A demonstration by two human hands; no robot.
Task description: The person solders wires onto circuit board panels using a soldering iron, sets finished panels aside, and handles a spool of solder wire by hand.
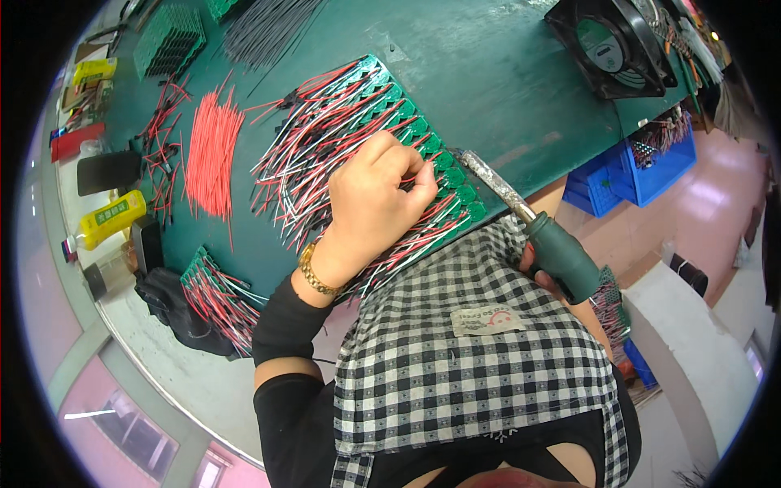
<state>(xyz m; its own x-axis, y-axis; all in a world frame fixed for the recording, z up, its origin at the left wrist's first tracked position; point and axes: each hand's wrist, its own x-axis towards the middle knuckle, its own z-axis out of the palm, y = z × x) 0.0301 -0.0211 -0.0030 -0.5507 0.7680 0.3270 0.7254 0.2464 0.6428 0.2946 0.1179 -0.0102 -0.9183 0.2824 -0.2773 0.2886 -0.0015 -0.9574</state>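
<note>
A panel of small green circuit boards (465,195) lies along the table's near edge, with many red, white and black wires (305,154) running left from it. Over its nearer half, my left hand (378,187) is closed in a pinch beside the board row, on what looks like a wire; the fingers hide most of it. My right hand (529,259) is wrapped round the dark green handle of a soldering iron (569,260), which covers much of the hand. The iron's metal barrel slants up and left, its tip at the panel's right edge beside my left fingertips.
A bundle of red wires (213,154) and dark wires (268,32) lie farther left and back. A black fan (610,47) stands at the back right. Blue bins (651,167) sit below the table's right edge. Yellow bottles (112,220) line the left side.
</note>
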